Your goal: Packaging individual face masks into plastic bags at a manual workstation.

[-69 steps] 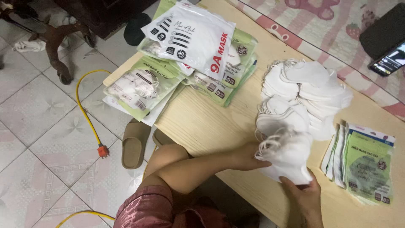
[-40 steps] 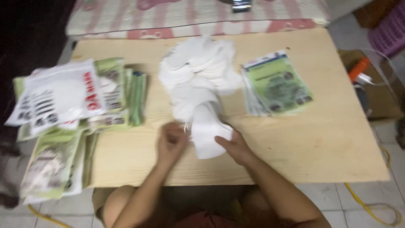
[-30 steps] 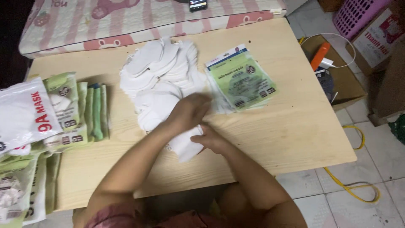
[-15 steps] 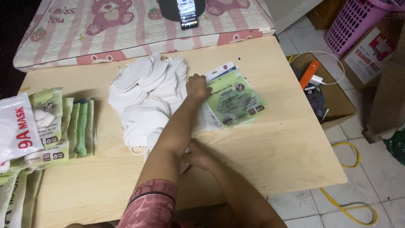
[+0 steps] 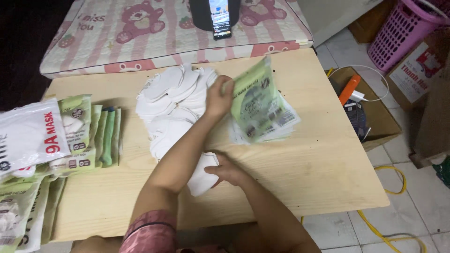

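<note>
My left hand reaches across the wooden table and lifts one green printed pouch off the stack of empty pouches. The pouch hangs tilted above that stack. My right hand grips a small bundle of white face masks near the table's front, under my left forearm. A loose heap of white masks lies in the middle of the table, just left of my left hand.
Filled green mask packs and a white printed bag lie at the table's left end. A phone stands on the pink bear-print mattress behind. A cardboard box, pink basket and yellow cable are on the floor right.
My left hand went from the mask bundle to the pouch stack and raised the top pouch. My right hand stayed on the bundle. The view swung to face the table squarely.
</note>
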